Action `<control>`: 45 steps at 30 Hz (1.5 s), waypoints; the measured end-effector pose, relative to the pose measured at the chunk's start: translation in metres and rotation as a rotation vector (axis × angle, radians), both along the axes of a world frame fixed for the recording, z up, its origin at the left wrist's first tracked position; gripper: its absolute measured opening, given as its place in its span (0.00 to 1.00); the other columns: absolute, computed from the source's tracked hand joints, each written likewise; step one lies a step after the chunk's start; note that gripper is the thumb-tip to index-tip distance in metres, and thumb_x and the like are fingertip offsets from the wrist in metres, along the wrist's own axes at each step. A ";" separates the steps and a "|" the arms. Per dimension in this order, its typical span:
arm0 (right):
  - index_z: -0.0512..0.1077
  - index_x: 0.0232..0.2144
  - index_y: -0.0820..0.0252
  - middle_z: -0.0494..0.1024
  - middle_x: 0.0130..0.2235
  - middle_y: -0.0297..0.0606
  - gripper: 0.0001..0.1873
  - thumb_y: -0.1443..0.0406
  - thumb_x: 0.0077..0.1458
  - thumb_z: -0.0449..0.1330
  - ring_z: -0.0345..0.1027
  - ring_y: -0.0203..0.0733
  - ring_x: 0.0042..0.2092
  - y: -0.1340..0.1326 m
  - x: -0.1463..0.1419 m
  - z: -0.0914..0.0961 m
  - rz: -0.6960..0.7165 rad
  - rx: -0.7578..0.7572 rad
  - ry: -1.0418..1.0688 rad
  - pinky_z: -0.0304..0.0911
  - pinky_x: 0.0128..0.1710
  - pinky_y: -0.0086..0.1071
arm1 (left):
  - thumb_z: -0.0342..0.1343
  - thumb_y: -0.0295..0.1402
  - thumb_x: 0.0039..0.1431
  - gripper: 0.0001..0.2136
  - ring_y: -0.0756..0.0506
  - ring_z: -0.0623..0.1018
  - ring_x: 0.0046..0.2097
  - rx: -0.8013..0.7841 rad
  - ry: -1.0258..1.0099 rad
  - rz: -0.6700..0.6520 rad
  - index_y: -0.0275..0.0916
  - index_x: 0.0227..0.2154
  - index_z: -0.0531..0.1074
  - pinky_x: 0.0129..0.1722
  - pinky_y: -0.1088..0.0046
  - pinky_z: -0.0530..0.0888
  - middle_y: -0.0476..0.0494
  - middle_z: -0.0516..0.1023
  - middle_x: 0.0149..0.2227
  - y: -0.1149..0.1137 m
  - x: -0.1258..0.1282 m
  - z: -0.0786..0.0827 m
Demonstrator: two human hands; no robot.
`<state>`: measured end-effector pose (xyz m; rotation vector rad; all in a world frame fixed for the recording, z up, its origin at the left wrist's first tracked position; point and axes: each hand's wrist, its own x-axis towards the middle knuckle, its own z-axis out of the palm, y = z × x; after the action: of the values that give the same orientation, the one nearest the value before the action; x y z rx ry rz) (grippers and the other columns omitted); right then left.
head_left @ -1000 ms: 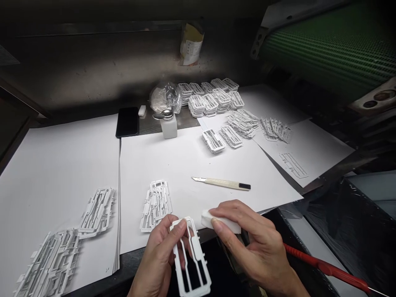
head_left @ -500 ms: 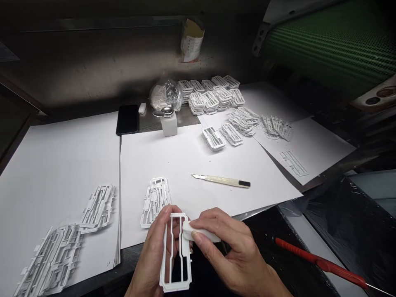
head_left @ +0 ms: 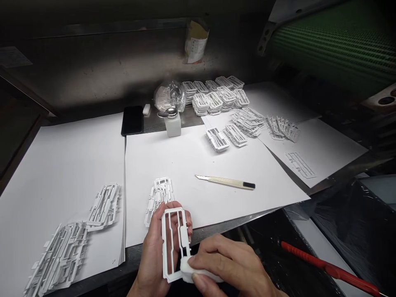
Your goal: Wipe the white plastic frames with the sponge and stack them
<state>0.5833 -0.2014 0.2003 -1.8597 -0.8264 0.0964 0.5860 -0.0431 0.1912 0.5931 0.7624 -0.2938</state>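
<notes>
My left hand (head_left: 154, 255) is closed round a white plastic frame (head_left: 172, 243), holding it upright over the table's front edge. My right hand (head_left: 232, 268) pinches a small white pad (head_left: 192, 275) and presses it against the frame's lower right corner. Just beyond my left hand a short stack of the same white frames (head_left: 159, 196) lies on the middle paper sheet (head_left: 185, 161).
A utility knife (head_left: 225, 182) lies on the middle sheet. More frame stacks sit at the left front (head_left: 74, 239) and far back (head_left: 221, 97). A white dispenser bottle (head_left: 172, 123), a black phone (head_left: 132, 120) and a plastic bag (head_left: 168, 95) stand behind. A red-handled tool (head_left: 328, 270) lies at the lower right.
My right hand carried the pad from the frame's upper right down to its lower corner. My left hand turned the frame more upright and raised it slightly.
</notes>
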 end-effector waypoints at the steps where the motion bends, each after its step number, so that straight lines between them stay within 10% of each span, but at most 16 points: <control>1: 0.74 0.43 0.62 0.75 0.34 0.41 0.11 0.72 0.57 0.60 0.71 0.39 0.33 0.005 0.001 -0.002 0.010 0.014 -0.026 0.68 0.33 0.28 | 0.51 0.42 0.59 0.11 0.49 0.72 0.28 -0.003 0.018 0.016 0.40 0.34 0.70 0.29 0.75 0.71 0.45 0.74 0.27 0.000 0.000 0.001; 45: 0.74 0.41 0.70 0.75 0.36 0.47 0.10 0.73 0.59 0.55 0.70 0.42 0.35 0.031 0.045 0.002 -0.119 -0.033 -0.244 0.69 0.34 0.33 | 0.54 0.39 0.59 0.12 0.42 0.80 0.39 -0.001 0.166 0.123 0.36 0.32 0.77 0.44 0.68 0.75 0.44 0.80 0.29 -0.009 -0.005 0.009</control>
<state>0.6285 -0.1708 0.2022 -1.9725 -0.8816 -0.1966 0.5812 -0.0518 0.2004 0.5226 0.9543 -0.2321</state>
